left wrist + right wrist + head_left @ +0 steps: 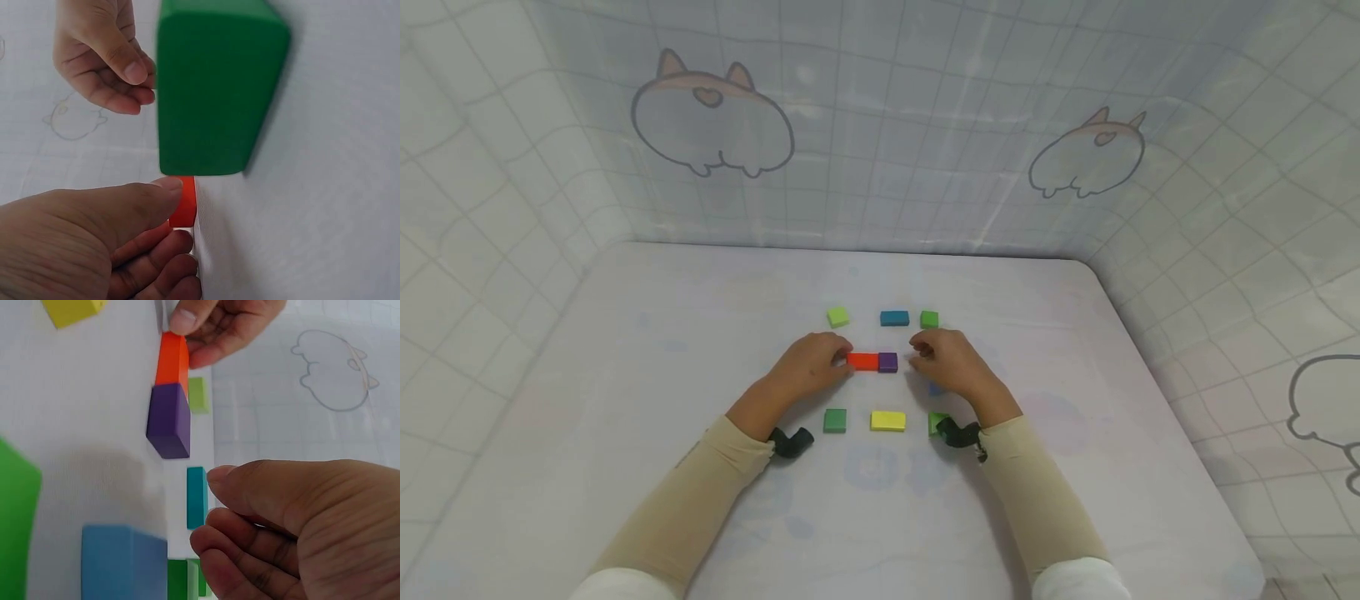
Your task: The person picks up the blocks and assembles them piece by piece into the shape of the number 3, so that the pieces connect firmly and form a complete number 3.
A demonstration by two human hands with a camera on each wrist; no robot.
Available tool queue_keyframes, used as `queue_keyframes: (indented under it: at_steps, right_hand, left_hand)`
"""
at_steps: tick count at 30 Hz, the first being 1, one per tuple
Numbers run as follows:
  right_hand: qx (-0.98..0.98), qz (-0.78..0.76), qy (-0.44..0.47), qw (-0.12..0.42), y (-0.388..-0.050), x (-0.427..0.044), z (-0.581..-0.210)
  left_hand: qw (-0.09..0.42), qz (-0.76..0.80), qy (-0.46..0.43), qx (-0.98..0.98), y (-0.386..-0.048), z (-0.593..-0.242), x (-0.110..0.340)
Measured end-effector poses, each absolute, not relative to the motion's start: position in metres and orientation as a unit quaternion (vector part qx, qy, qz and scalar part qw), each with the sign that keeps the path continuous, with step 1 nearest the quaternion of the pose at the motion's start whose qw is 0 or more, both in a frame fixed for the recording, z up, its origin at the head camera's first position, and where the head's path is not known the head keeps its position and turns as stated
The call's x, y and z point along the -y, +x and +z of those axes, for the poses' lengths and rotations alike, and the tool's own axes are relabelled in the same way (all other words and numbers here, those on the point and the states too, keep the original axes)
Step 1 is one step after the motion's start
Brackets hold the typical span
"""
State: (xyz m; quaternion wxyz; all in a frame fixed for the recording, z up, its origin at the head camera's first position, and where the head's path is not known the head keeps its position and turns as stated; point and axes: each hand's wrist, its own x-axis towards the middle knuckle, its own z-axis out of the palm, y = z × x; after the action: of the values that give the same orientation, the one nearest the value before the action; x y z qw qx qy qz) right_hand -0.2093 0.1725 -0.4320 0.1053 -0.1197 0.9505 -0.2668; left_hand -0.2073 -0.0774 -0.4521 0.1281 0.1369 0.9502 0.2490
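While my left hand [807, 364] pinches 1 red block [863, 362], 1 purple block [887, 362] touches its right end; aligning seems the step, and next likely calls for a steady hold. Right of the red block, my right hand [951, 362] gapes slightly, empty. Around the red block: 1 lime block [838, 317], 1 yellow block [887, 421], 2 blue blocks [894, 318], at least 3 green blocks [835, 421].

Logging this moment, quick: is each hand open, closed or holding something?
Left hand: holding the red block by its end.
Right hand: open, fingers loosely curled, holding nothing, apart from the purple block.
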Motion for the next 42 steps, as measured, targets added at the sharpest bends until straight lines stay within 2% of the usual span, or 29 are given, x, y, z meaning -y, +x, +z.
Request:
queue_keyframes:
  at_steps: [21,42]
  right_hand:
    - [-0.954,-0.275,-0.091,0.079,-0.218,-0.204,-0.438]
    - [-0.957,-0.258,-0.094,0.092,-0.219,-0.22,-0.441]
  left_hand:
    - [0.125,0.25,0.131,-0.951,-0.208,-0.454,0.078]
    - [0.113,0.244,0.129,-0.955,-0.206,-0.455,0.075]
